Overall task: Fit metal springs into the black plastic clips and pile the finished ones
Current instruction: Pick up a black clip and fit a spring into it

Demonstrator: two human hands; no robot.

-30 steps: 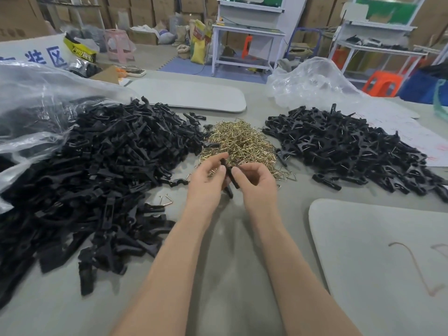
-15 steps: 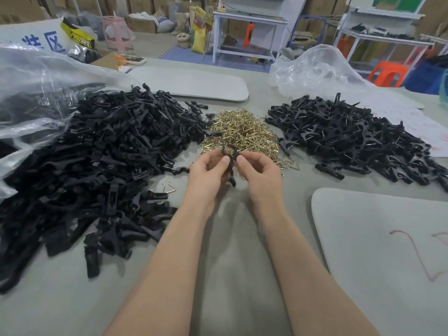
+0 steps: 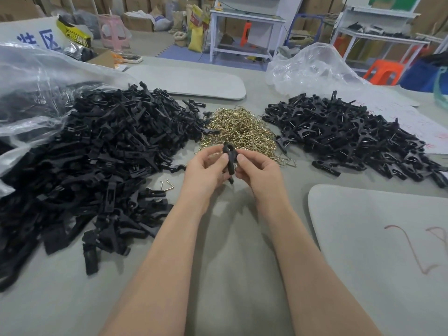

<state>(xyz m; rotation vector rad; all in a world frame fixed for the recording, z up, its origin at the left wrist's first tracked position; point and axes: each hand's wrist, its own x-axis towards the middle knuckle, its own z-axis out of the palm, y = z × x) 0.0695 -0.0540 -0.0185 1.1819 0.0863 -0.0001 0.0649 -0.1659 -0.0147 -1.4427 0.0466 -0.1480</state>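
Both hands meet over the middle of the grey table, holding one black plastic clip (image 3: 229, 159) upright between them. My left hand (image 3: 205, 171) pinches it from the left, my right hand (image 3: 256, 170) from the right, thumbs near its top. Just beyond the hands lies a heap of brass-coloured metal springs (image 3: 238, 130). A big pile of loose black clip parts (image 3: 101, 151) spreads to the left. A pile of clips with springs fitted (image 3: 349, 134) lies to the right. Whether a spring sits in the held clip is hidden.
A single spring (image 3: 168, 184) lies on the table left of my hands. A clear plastic bag (image 3: 36, 76) covers the far left; another bag (image 3: 312, 66) sits behind the right pile. Grey boards lie at the back (image 3: 189, 81) and front right (image 3: 378, 238).
The clip has turned from a slant to upright between my fingers, and my hands have shifted slightly toward the spring heap.
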